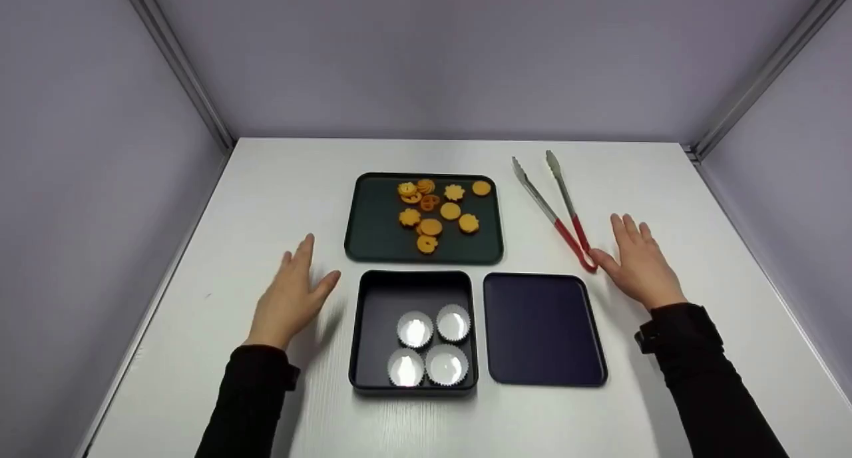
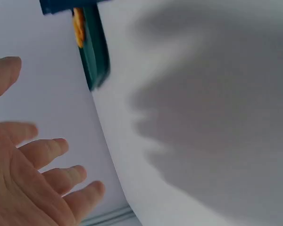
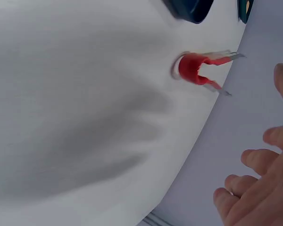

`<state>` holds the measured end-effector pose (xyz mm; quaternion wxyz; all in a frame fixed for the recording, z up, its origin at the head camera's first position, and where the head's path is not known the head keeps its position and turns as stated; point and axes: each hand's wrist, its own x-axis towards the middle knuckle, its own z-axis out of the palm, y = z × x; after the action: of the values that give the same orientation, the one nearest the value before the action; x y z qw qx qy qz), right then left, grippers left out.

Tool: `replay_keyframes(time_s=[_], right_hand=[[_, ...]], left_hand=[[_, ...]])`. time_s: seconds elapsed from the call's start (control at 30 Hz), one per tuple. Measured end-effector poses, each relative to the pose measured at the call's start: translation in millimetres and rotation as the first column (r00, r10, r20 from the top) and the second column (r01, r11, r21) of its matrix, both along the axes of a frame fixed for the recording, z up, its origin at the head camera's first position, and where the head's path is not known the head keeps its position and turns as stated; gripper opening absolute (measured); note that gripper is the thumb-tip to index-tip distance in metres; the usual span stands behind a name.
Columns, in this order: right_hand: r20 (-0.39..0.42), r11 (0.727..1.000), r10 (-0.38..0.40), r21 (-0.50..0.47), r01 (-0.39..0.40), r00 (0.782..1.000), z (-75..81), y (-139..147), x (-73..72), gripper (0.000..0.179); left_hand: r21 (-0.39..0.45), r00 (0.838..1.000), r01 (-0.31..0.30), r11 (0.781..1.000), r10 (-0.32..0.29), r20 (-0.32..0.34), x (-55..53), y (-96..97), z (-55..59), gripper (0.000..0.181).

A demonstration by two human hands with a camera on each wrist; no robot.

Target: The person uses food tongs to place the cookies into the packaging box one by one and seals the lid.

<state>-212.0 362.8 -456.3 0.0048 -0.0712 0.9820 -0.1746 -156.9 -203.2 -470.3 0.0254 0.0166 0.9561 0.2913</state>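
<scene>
My left hand (image 1: 286, 301) hovers over the table left of a dark square box (image 1: 379, 331), its fingers extended and nothing held. Inside the box sit several white paper baking cups (image 1: 415, 329), toward its right and front. My right hand (image 1: 640, 266) is spread above the table, close to the red handles of metal tongs (image 1: 566, 233); in the right wrist view the tongs (image 3: 192, 68) lie apart from the fingers. Behind the box, a dark green tray (image 1: 373, 222) carries several small cookies (image 1: 450, 211) of round, flower and pretzel shapes. A dark blue lid-like tray (image 1: 542, 328) lies right of the box.
The white table (image 1: 286, 178) is enclosed by pale grey panels (image 1: 426, 58) at the back and sides. Metal frame posts (image 1: 180, 65) run up the corners. The tongs lie spread, tips pointing to the back.
</scene>
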Motion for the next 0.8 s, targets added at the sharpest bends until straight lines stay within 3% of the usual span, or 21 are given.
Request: replay_keyframes(time_s=[0.2, 0.43, 0.6, 0.8], right_hand=[[0.039, 0.999, 0.027, -0.033, -0.025, 0.999, 8.4, -16.6, -18.5, 0.090], [0.106, 0.999, 0.036, -0.033, -0.033, 0.994, 0.9, -28.2, -38.7, 0.093], [0.149, 1.000, 0.010, -0.027, -0.006, 0.989, -8.1, -32.6, -46.3, 0.090], [0.101, 0.997, -0.053, 0.058, 0.047, 0.994, -20.4, -38.2, -53.2, 0.084]], left_hand=[[0.196, 0.997, 0.014, 0.981, -0.029, 0.071, 10.6, 20.7, -1.0, 0.084], [0.355, 0.993, -0.009, 0.935, -0.034, 0.113, 27.5, 36.5, 0.4, 0.072], [0.408, 0.991, -0.024, 0.912, -0.032, 0.130, 33.9, 43.6, -0.6, 0.068], [0.412, 0.994, -0.020, 0.911, -0.026, 0.107, 36.1, 49.9, -4.1, 0.065]])
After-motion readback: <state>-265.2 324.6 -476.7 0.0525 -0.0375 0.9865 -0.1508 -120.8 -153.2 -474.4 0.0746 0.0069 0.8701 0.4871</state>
